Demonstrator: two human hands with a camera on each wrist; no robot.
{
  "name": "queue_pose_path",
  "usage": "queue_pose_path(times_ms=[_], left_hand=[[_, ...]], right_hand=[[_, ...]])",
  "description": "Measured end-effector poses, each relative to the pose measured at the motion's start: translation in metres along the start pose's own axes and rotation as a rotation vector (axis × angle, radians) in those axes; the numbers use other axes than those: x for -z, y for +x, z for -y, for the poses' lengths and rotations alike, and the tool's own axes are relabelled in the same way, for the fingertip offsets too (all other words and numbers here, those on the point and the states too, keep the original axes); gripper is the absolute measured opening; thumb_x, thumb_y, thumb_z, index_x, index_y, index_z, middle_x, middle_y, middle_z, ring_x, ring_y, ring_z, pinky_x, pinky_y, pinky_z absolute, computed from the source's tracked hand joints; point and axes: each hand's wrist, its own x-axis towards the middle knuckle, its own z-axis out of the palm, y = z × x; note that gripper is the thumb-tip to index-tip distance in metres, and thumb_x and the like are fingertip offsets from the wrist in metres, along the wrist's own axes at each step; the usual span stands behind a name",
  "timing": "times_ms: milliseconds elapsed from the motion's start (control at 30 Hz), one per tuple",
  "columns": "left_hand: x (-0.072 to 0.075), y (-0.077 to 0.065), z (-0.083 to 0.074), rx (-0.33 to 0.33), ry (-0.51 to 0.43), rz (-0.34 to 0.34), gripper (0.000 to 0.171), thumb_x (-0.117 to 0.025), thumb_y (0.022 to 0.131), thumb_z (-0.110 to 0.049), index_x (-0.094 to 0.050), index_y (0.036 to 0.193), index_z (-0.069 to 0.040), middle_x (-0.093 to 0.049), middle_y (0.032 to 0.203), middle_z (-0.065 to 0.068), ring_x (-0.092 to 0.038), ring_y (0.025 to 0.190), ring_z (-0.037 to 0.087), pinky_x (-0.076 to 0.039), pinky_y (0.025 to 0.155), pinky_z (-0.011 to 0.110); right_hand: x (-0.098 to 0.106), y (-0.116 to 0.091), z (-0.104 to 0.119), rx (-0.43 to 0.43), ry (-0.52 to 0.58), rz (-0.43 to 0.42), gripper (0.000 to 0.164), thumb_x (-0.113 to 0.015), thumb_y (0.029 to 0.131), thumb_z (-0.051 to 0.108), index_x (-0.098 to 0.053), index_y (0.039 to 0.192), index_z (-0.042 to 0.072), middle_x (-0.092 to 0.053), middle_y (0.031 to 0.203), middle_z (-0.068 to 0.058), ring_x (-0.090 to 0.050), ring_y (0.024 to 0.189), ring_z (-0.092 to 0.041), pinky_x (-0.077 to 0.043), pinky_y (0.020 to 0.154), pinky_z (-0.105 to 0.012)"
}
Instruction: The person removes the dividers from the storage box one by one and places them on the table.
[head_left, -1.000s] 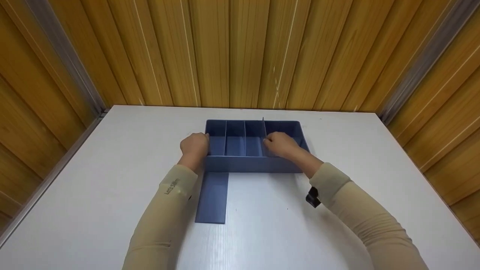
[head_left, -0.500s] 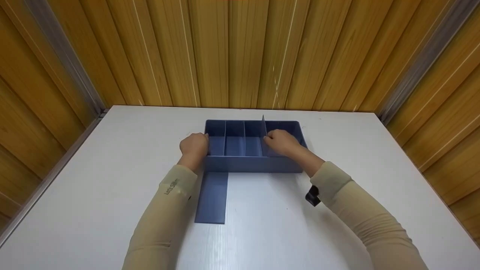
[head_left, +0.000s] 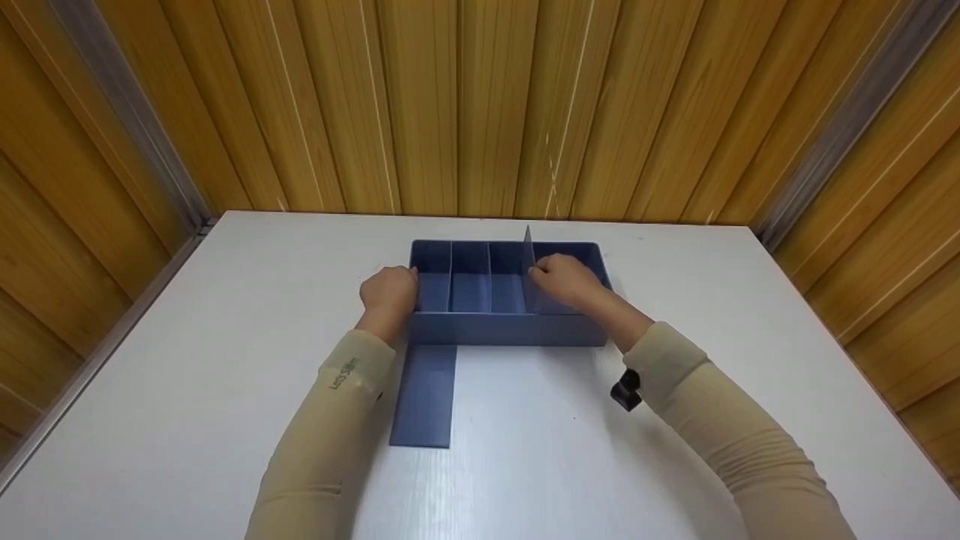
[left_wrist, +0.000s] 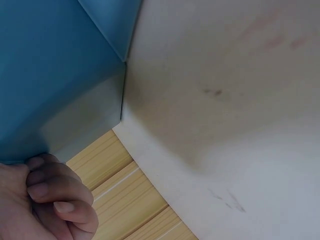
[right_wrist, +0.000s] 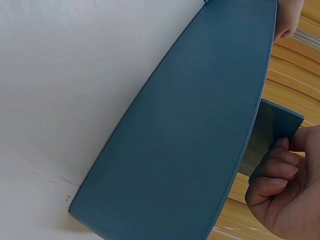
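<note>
The right hand point(head_left: 566, 281) pinches in its fingers a divider point(right_wrist: 266, 129), partly above the box point(head_left: 506, 330). The left hand point(head_left: 388, 291) has its fingers clamped on the box's left side (a panel point(head_left: 424, 397) lies in front).

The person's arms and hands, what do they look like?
The left sleeve and right sleeve are tan. Dark lettering marks the left one near its end; the right has creases. A small black gadget shows beside the right sleeve. The left hand and right hand are bare.
</note>
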Motion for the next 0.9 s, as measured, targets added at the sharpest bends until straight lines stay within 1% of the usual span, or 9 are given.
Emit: queue_pose_path(times_ms=[167, 333, 567, 800, 900], left_hand=[[0.0, 0.0, -0.001, -0.008, 0.005, 0.001, 0.053, -0.036, 0.112, -0.033, -0.074, 0.103, 0.002, -0.078, 0.104, 0.019, -0.076, 0.095, 0.033, -0.062, 0.079, 0.049], [0.0, -0.001, -0.002, -0.008, 0.007, -0.005, 0.053, -0.035, 0.112, -0.032, -0.075, 0.103, 0.002, -0.078, 0.104, 0.019, -0.077, 0.095, 0.033, -0.062, 0.079, 0.049], [0.0, -0.002, -0.003, -0.001, 0.024, -0.008, 0.055, -0.036, 0.112, -0.034, -0.075, 0.097, 0.001, -0.079, 0.095, 0.017, -0.077, 0.088, 0.029, -0.063, 0.076, 0.046], [-0.001, -0.002, -0.003, 0.021, 0.005, -0.028, 0.054, -0.037, 0.112, -0.034, -0.075, 0.095, 0.001, -0.079, 0.096, 0.017, -0.077, 0.088, 0.029, -0.062, 0.075, 0.045], [0.0, -0.002, -0.003, 0.02, 0.0, -0.03, 0.054, -0.037, 0.112, -0.034, -0.075, 0.095, 0.001, -0.079, 0.097, 0.017, -0.077, 0.089, 0.03, -0.062, 0.076, 0.046]], right_hand=[[0.004, -0.001, 0.001, 0.004, 0.012, -0.011, 0.04, -0.045, 0.108, 0.022, -0.039, 0.068, 0.016, -0.037, 0.063, 0.004, -0.036, 0.059, -0.012, -0.031, 0.06, -0.029], [0.007, -0.003, 0.002, 0.005, 0.021, -0.018, 0.043, -0.044, 0.108, 0.022, -0.037, 0.066, 0.016, -0.035, 0.061, 0.005, -0.033, 0.057, -0.011, -0.03, 0.06, -0.029], [0.013, -0.004, 0.002, 0.03, 0.018, -0.034, 0.043, -0.045, 0.108, 0.021, -0.037, 0.065, 0.017, -0.035, 0.059, 0.006, -0.034, 0.056, -0.011, -0.031, 0.06, -0.028], [0.014, -0.005, 0.003, 0.03, 0.036, -0.031, 0.044, -0.045, 0.108, 0.022, -0.036, 0.065, 0.017, -0.035, 0.058, 0.006, -0.033, 0.055, -0.011, -0.031, 0.06, -0.029], [0.015, -0.005, 0.003, 0.03, 0.036, -0.03, 0.044, -0.045, 0.108, 0.022, -0.037, 0.065, 0.017, -0.035, 0.058, 0.006, -0.034, 0.056, -0.011, -0.031, 0.06, -0.028]])
